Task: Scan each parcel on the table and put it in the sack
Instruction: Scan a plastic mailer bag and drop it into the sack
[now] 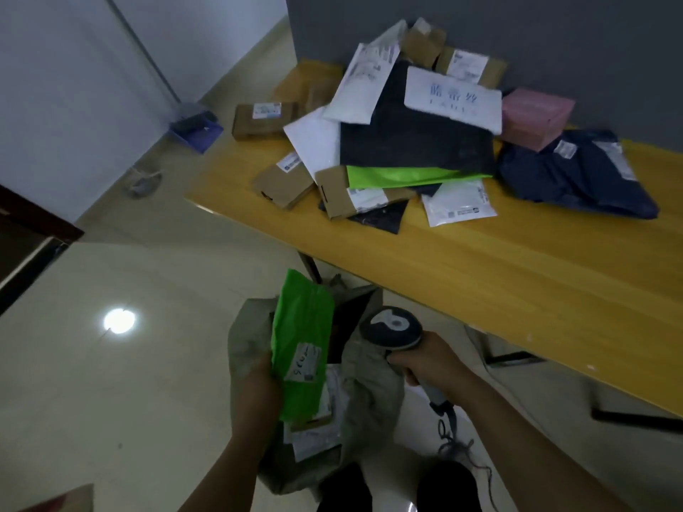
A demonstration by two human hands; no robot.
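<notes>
Grips the green parcel (303, 338) along its lower edge with the left hand (258, 382), white label upward, right above the open mouth of the grey sack (369, 382) on the floor. Clutches the scanner (391, 328) by its handle in the right hand (432, 364), head turned toward that label, just beside the parcel. Cannot tell scanned from unscanned here. Finds only a few pieces down in the sack: white mailers (314, 437) under the green one. Judges most of the job undone: up on the table (480, 275), a heaped pile topped by a black mailer (414, 142), with a pink box (536, 114) and a navy bag (576, 179) to the right and small cardboard boxes (284, 186) to the left. Flags the scanner's cable (454, 437), loose on the floor by the feet, and the sack's slumped rim as likely snags for the drop.
</notes>
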